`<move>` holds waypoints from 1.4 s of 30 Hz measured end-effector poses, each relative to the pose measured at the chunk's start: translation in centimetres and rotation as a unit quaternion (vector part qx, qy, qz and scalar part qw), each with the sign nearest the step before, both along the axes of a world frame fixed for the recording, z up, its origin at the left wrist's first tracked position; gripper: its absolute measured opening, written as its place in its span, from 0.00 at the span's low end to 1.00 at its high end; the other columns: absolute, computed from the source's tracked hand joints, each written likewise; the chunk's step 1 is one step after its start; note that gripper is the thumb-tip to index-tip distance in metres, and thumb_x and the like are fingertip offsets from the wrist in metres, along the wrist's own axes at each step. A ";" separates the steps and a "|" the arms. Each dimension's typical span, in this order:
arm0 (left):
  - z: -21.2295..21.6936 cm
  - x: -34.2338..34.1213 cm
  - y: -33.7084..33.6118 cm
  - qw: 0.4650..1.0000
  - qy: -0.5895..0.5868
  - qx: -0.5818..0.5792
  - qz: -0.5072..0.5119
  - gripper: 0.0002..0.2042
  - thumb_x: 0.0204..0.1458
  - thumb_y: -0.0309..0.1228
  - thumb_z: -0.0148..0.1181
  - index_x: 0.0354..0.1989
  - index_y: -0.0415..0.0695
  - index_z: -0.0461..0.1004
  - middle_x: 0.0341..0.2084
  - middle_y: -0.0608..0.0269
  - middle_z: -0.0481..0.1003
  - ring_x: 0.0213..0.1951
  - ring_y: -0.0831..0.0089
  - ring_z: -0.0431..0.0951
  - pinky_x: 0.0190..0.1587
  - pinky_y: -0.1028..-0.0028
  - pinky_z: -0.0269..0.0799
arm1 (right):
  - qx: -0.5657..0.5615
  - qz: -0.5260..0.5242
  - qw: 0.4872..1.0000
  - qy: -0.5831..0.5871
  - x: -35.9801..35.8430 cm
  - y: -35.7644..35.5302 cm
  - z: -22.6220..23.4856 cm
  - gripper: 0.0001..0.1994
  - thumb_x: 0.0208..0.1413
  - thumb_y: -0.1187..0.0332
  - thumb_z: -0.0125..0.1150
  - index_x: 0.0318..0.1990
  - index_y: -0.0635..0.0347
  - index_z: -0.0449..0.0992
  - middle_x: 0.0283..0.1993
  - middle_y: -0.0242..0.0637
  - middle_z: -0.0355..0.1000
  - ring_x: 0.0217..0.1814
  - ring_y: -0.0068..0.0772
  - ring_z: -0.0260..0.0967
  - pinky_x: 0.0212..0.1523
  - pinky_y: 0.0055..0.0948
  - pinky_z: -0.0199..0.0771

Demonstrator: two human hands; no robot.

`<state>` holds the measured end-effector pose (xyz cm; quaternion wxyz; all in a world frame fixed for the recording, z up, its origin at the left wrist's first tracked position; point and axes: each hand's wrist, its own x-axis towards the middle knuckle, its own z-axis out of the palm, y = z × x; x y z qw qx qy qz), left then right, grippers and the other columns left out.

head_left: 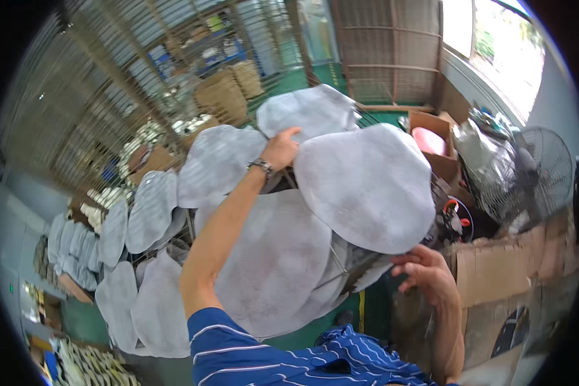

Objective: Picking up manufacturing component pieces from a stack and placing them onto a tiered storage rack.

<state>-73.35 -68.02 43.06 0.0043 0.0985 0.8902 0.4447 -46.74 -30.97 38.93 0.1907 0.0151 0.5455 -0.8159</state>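
Observation:
A large, rounded grey-white sheet [367,186] with wavy edges lies tilted in front of me, over a wire rack. My left hand [280,152] reaches forward to its left edge. One finger stretches out toward a similar sheet [305,110] behind; the other fingers are mostly hidden, so its grip cannot be made out. My right hand [426,273] is at the lower right edge of the large sheet, fingers apart and slightly bent, fingertips at or just below the edge. Beneath and nearer lies another broad grey sheet [270,257], partly covered.
More grey sheets [151,209] hang or lie across the rack to the left. At right stand cardboard boxes [431,138], a floor fan [540,170] and a large flattened carton [495,273]. A mesh partition [90,103] and shelves are behind, over a green floor [83,318].

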 end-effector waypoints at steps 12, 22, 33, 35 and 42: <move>13.6 -3.6 -9.2 0.807 0.515 -0.117 0.263 0.26 0.50 0.28 0.58 0.60 0.37 0.67 0.59 0.45 0.69 0.62 0.50 0.67 0.66 0.59 0.60 | -0.016 -0.106 0.994 -0.032 1.6 2.4 -6.5 0.16 0.63 0.68 0.58 0.55 0.65 0.71 0.40 0.44 0.77 0.34 0.33 0.77 0.27 0.31 0.83; 26.3 -5.0 -22.8 0.684 0.306 -0.452 0.483 0.22 0.54 0.32 0.58 0.57 0.37 0.72 0.72 0.50 0.51 0.73 0.49 0.45 0.72 0.48 0.46 | 0.009 -0.154 0.978 -0.137 3.8 2.8 -9.2 0.16 0.65 0.70 0.58 0.58 0.65 0.72 0.41 0.37 0.78 0.35 0.27 0.76 0.32 0.24 0.78; 23.5 2.9 -19.2 0.655 0.303 -0.554 0.416 0.16 0.48 0.31 0.62 0.45 0.37 0.78 0.69 0.45 0.54 0.71 0.46 0.50 0.69 0.46 0.50 | -0.038 -0.138 0.978 -0.154 5.5 2.4 -9.8 0.14 0.64 0.69 0.58 0.55 0.63 0.74 0.39 0.37 0.79 0.32 0.26 0.77 0.28 0.22 0.78; 21.9 6.4 -17.3 0.660 0.288 -0.564 0.403 0.21 0.48 0.35 0.63 0.49 0.36 0.76 0.68 0.43 0.55 0.71 0.42 0.48 0.68 0.45 0.50 | -0.023 -0.116 0.980 -0.159 6.7 3.4 -10.1 0.14 0.64 0.70 0.58 0.55 0.63 0.74 0.39 0.37 0.79 0.31 0.26 0.76 0.27 0.22 0.77; 9.5 25.8 7.5 0.807 0.455 -0.357 0.119 0.23 0.45 0.25 0.53 0.53 0.38 0.72 0.61 0.39 0.64 0.65 0.42 0.60 0.66 0.48 0.55 | -0.033 -0.079 0.989 -0.122 11.0 8.7 -16.9 0.15 0.63 0.69 0.59 0.55 0.65 0.72 0.40 0.42 0.78 0.34 0.30 0.77 0.28 0.26 0.80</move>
